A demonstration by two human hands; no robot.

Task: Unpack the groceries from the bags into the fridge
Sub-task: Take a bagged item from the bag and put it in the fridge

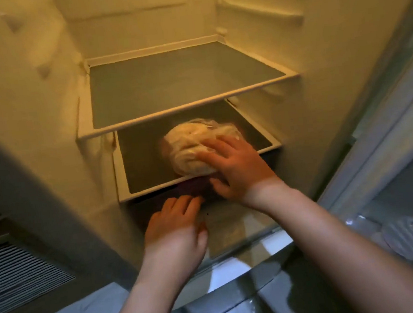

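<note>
A pale, round item wrapped in clear plastic (189,145) lies on the lower glass shelf (145,162) of the open fridge. My right hand (237,168) rests flat on its front right side with the fingers spread, while the thumb hangs below the shelf's front rim. Under that rim sits a dark purple item (196,186), mostly hidden in shadow. My left hand (174,226) reaches toward it from below, fingers apart, the tips at its edge. Neither hand closes around anything.
The upper glass shelf (180,82) holds nothing. A glass cover (239,232) lies below the hands. The open fridge door (389,137) stands at the right, with crumpled clear plastic (412,231) in its lower bin. A slatted grille (16,273) is at the left.
</note>
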